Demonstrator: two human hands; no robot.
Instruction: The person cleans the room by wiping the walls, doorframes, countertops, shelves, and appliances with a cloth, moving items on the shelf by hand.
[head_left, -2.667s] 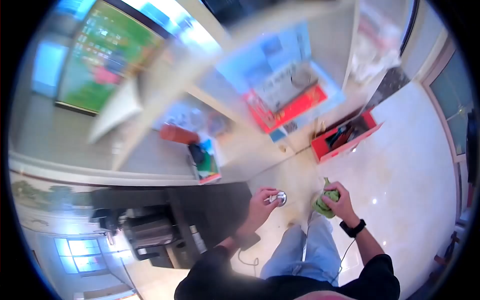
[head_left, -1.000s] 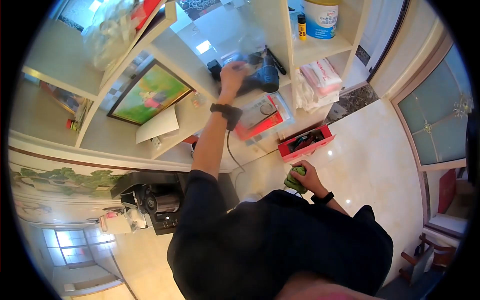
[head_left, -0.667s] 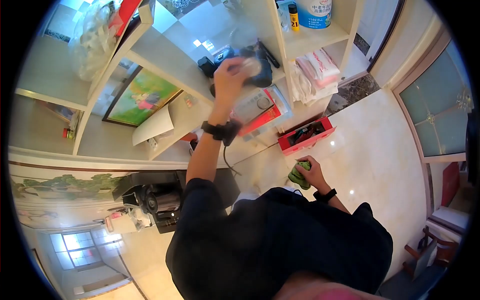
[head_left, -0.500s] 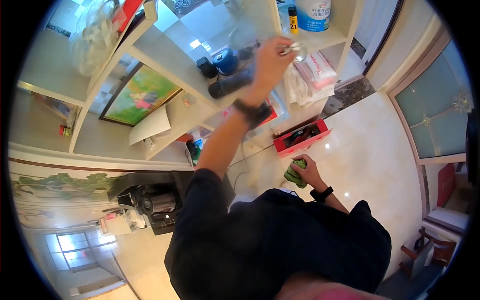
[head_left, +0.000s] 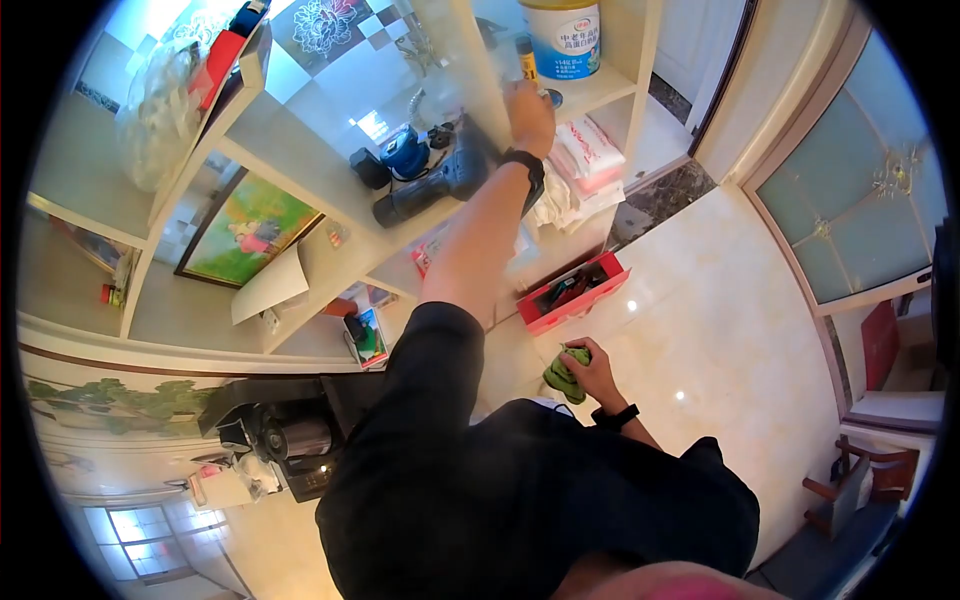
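Observation:
My left hand (head_left: 530, 118) reaches into the upper right shelf compartment with its fingers closed on a small round shiny object (head_left: 553, 98), mostly hidden by the fingers. Just beyond the fingertips stands a small yellow bottle with a black cap (head_left: 527, 60). Beside it is a large white and blue can (head_left: 564, 40). My right hand (head_left: 594, 372) is low over the floor, wrapped round a crumpled green cloth (head_left: 566, 376).
Left of my left arm, a dark power tool (head_left: 430, 190) and a blue device (head_left: 405, 152) lie on the shelf. Packs of tissues (head_left: 588, 150) sit below the can. A red open box (head_left: 572, 292) stands on the floor, and a coffee-machine-like appliance (head_left: 295, 436) is at lower left.
My left hand has moved right, from over the power tools to the compartment with the can and yellow bottle, still holding the shiny object. My right hand keeps the green cloth.

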